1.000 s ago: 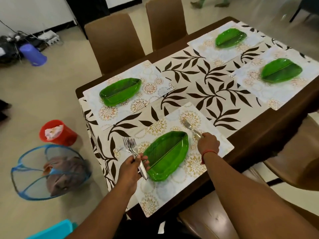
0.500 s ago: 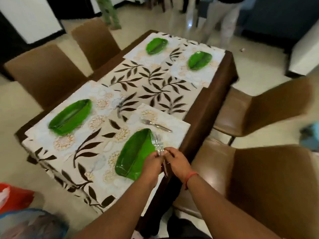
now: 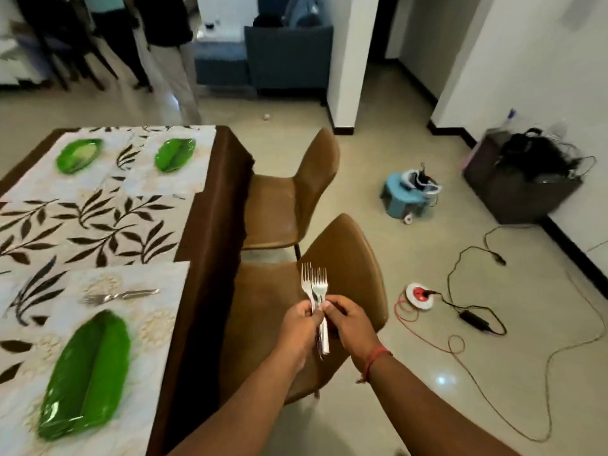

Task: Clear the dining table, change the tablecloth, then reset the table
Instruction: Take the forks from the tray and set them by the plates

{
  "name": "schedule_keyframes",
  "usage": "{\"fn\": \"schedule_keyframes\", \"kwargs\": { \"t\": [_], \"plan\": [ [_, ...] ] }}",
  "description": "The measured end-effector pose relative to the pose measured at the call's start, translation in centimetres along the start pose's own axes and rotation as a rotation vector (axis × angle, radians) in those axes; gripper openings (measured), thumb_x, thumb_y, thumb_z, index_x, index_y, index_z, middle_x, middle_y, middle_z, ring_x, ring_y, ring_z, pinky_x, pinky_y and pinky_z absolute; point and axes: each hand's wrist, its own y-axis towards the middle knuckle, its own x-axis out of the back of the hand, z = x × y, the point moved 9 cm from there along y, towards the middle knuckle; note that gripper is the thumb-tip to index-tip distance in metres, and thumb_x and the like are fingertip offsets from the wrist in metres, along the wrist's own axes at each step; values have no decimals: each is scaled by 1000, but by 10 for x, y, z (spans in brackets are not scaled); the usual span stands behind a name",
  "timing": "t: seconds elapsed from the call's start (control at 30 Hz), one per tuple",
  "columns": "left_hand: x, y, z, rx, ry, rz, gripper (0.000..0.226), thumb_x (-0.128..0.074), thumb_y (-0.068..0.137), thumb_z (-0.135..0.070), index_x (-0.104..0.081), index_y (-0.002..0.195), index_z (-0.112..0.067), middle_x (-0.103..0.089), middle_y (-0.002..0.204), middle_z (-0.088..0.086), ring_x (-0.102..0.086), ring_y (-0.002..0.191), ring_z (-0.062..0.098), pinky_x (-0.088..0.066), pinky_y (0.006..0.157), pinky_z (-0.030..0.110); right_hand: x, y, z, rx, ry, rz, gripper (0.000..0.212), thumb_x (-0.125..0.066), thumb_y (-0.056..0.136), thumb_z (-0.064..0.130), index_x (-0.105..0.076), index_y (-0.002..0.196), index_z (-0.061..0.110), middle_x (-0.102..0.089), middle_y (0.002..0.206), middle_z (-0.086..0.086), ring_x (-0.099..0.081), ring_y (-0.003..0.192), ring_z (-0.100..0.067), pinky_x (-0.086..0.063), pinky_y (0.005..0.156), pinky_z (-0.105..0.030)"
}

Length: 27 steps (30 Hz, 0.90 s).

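Observation:
A bunch of steel forks [image 3: 315, 287] stands tines-up over a brown chair, off the table's right side. My left hand [image 3: 301, 325] grips their handles, and my right hand [image 3: 350, 324] pinches them from the right. On the table, the leaf-print tablecloth [image 3: 98, 232] carries floral placemats. A single fork [image 3: 120, 296] lies on the near placemat [image 3: 154, 340], above a green leaf-shaped plate [image 3: 87, 373]. Two more green plates [image 3: 79, 156] [image 3: 175, 154] sit on mats at the far end.
Two brown chairs [image 3: 348, 264] [image 3: 289, 199] stand against the table's right side. Cables, a white-and-red extension reel [image 3: 419, 296], a blue stool [image 3: 408, 195] and a dark box [image 3: 519, 189] lie on the floor to the right. People stand at the back left.
My view has swung right, away from the table. Both hands carried the forks off the placemat and over the chair. The single fork stays on the near placemat.

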Motion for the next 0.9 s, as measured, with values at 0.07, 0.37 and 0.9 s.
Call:
{"fn": "schedule_keyframes", "kwargs": {
  "t": [0.07, 0.37, 0.9],
  "plan": [
    [-51, 5, -9, -40, -30, 33, 14, -61, 99, -20, -71, 106, -13, -76, 87, 3, -72, 80, 15, -54, 66, 24, 50, 1, 0, -8, 40, -85, 16, -56, 99, 16, -71, 103, 18, -75, 97, -3, -70, 97, -24, -56, 92, -40],
    [-307, 44, -12, -16, 4, 101, 13, -61, 98, -18, -70, 105, -13, -75, 90, 13, -74, 83, 30, -61, 76, 52, 304, 30, -21, -75, 195, -176, 18, -57, 96, 15, -74, 91, 20, -75, 93, -10, -71, 87, -24, -57, 83, -43],
    [-404, 249, -173, -166, 74, 10, 13, -63, 97, -22, -71, 98, -13, -75, 84, 7, -74, 74, 23, -60, 66, 45, 409, 262, 80, -134, 386, -97, 16, -56, 92, 12, -71, 96, 9, -67, 77, -11, -62, 66, -22, -52, 61, -30]
  ]
}}
